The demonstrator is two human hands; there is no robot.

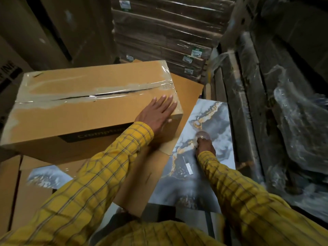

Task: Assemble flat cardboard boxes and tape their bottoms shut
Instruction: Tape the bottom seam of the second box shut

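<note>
An assembled brown cardboard box (79, 107) lies bottom up in front of me, clear tape (99, 95) running along its centre seam and over both ends. My left hand (157, 113) rests flat with straight fingers on the box's near right corner. My right hand (205, 145) is lower right, over a marble-patterned surface (211, 119), its fingers curled round a roll of clear tape (202, 136). Flat cardboard sheets (152, 167) lie under the box and under my left forearm.
Bundles of flat brown cartons (159, 38) with white labels are stacked behind the box. Dark plastic-wrapped items (292, 112) fill the right side. More cardboard boxes (26, 32) stand at the left, and another carton (32, 196) sits low on the left.
</note>
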